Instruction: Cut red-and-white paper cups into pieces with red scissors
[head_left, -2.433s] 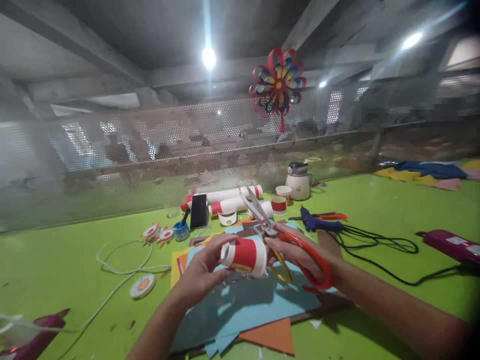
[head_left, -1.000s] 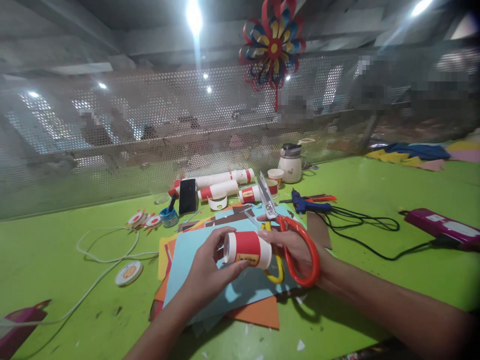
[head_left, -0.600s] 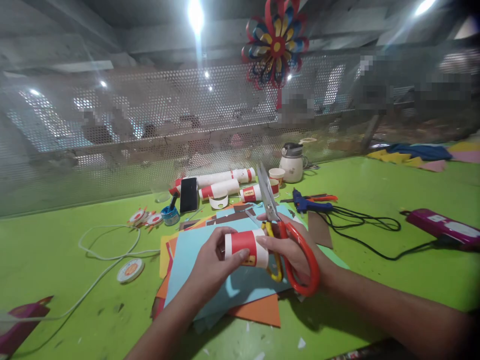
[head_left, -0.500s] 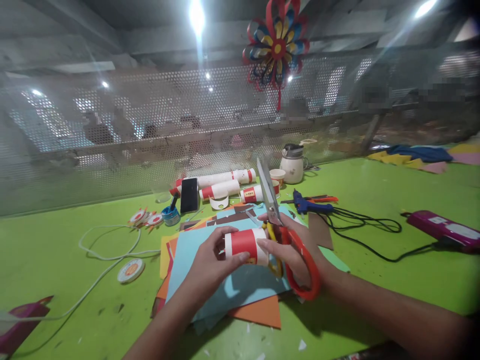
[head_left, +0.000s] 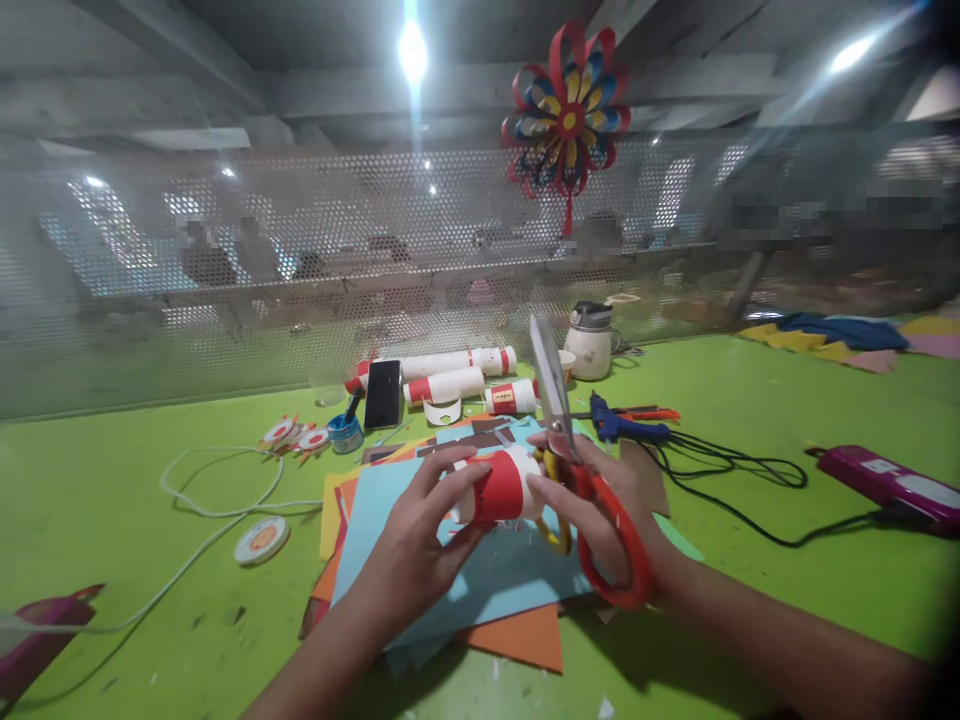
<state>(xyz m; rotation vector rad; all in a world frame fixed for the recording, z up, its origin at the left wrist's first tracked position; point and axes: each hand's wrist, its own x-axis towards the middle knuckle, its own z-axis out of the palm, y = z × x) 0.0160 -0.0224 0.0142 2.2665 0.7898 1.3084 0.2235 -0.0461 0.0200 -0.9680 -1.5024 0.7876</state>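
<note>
A red and white paper cup [head_left: 499, 485] lies on its side in the air above a stack of light blue paper [head_left: 382, 510]. My left hand [head_left: 431, 520] grips its left part, fingers over the top and thumb beneath. Scissors with one red and one yellow handle [head_left: 611, 540] hang in my right hand [head_left: 600, 500], blades together and pointing up and away. Fingertips of that same hand press on the cup's right end. The cup's inside is hidden from me.
Behind the paper lie a black phone [head_left: 383, 395], stacked paper cups [head_left: 446, 385] and a blue jar [head_left: 345, 433]. A white jug [head_left: 589, 345] stands farther back. On the right are a blue glue gun [head_left: 626, 420] and a purple power strip [head_left: 889, 485]; a ribbon roll [head_left: 262, 540] is left.
The cup has been turned in my hands, and its red band faces differently. My left fingers have shifted over its top and the thumb has gone underneath. The scissors stay in my right hand.
</note>
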